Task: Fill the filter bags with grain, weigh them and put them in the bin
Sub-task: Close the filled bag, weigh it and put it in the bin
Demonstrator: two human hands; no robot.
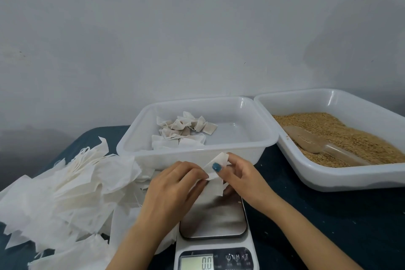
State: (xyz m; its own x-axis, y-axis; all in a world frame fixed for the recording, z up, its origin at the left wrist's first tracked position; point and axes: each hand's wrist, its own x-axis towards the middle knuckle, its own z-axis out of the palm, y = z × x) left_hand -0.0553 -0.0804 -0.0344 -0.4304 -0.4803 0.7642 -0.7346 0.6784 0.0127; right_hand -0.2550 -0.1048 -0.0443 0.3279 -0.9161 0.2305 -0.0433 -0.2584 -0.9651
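Observation:
An empty white filter bag [213, 186] is held above the kitchen scale [215, 221], whose display reads 0.0. My left hand [173, 184] pinches the bag's left edge, and my right hand [243, 175] pinches its upper right corner. A heap of empty filter bags [65, 195] lies on the left of the table. Beyond my hands stands a white bin [258, 138] holding several filled bags [184, 129]. At the right, a white tray [306, 169] contains brown grain [341, 133] with a clear scoop [311, 140] lying in it.
The dark blue table [328, 215] carries everything, with a few stray grains on it. A plain grey wall [197, 28] rises just behind the bin and the tray.

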